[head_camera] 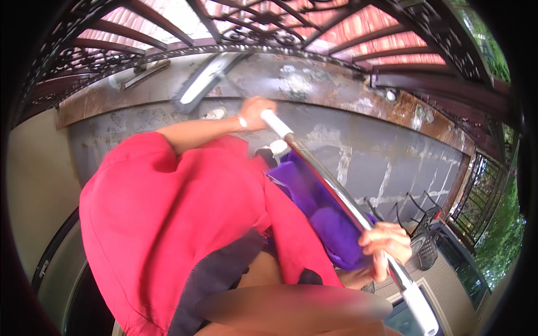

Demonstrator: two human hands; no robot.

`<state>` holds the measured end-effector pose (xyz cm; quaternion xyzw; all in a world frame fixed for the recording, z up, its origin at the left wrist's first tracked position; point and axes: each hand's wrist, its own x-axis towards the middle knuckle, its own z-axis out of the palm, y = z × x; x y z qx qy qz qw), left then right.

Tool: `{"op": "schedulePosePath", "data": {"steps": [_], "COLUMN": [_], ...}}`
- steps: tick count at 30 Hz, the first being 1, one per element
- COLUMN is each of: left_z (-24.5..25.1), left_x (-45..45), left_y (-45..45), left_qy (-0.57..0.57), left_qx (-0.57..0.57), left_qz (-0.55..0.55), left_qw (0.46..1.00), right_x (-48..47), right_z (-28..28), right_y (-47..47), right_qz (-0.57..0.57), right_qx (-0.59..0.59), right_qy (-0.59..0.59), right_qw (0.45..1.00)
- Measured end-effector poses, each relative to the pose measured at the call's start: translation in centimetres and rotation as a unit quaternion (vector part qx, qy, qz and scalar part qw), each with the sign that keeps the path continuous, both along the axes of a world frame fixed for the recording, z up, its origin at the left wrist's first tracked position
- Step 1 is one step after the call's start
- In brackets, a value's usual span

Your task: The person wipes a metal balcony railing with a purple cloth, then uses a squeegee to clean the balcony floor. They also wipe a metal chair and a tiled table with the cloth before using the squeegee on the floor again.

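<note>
A long metal pole [332, 178] with white plastic sleeves runs diagonally from upper left to lower right. My left hand [257, 113], with a pale band on its wrist, closes round its upper part, beside a white sleeve. Lower down, my right hand [386, 251] grips the bare metal. Beyond my left hand, a wide floor brush [204, 82] with a white top and dark bristles lies slanted across the edge of the raised ledge; motion blurs it. Purple fabric [323, 218] hangs beneath the pole, next to my red top [180, 201].
Ornate dark metal railing [269, 46] curves along the stained ledge [294, 80], with red roof tiles beyond. My light shoes stand on the grey, marked floor [319, 134]. At right are a dark rack [426, 222] and black footwear [428, 254]; at left, a beige wall [38, 159].
</note>
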<state>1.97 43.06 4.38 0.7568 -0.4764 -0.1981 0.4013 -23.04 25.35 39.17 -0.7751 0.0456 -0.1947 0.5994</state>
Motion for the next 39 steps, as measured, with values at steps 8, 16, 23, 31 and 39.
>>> {"op": "schedulePosePath", "data": {"steps": [8, 16, 23, 31, 39], "left_z": [1.5, 1.4, 0.3, 2.1, 0.7], "left_x": [-17.2, -15.6, -16.2, -18.5, -20.6], "left_y": [-25.6, -23.2, -29.3, -45.4, -40.8], "left_qy": [0.071, 0.004, -0.028, 0.073, 0.044], "left_qx": [-0.084, -0.098, -0.039, -0.106, 0.029], "left_qz": [-0.163, -0.056, 0.044, -0.019, -0.047], "left_qw": [0.980, 0.994, 0.998, 0.992, 0.997], "right_x": [-17.1, -18.2, -16.6, -18.6, -20.6], "right_z": [6.6, -0.2, -1.2, 3.3, -0.2], "right_y": [-7.2, -16.6, -24.3, -34.3, -41.3], "right_qz": [-0.215, -0.137, -0.108, -0.097, -0.025], "right_qx": [-0.225, -0.041, -0.016, -0.109, 0.008], "right_qy": [0.146, -0.016, -0.045, 0.049, 0.021], "right_qw": [0.939, 0.990, 0.993, 0.988, 0.999]}}
